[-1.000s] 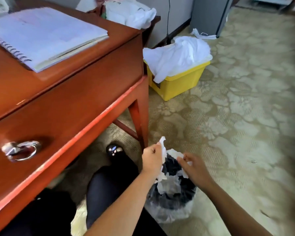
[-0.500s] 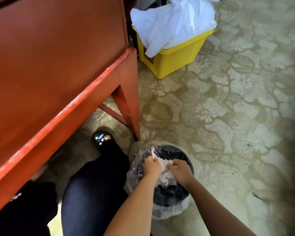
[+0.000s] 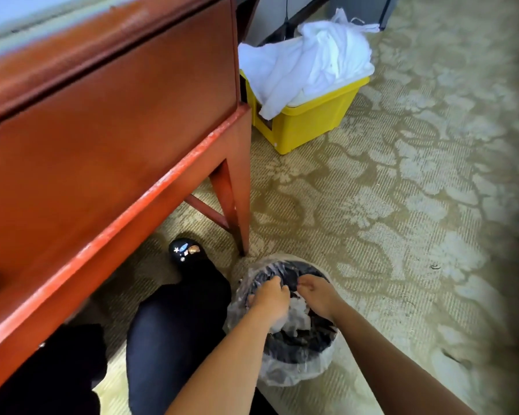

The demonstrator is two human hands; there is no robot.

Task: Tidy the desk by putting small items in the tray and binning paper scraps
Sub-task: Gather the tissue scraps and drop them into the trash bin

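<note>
Both grips are down in the mouth of the bin (image 3: 300, 374), which stands on the carpet just beside a leg of the counter (image 3: 237, 205). The paper scraps (image 3: 298, 317) lie inside it, a white crumpled wad with no clear long axis. They sit under and between the left grip (image 3: 270, 296) and the right grip (image 3: 316, 295), equally near to both. The fingers of both are curled, but I cannot tell if they pinch paper or nothing.
</note>
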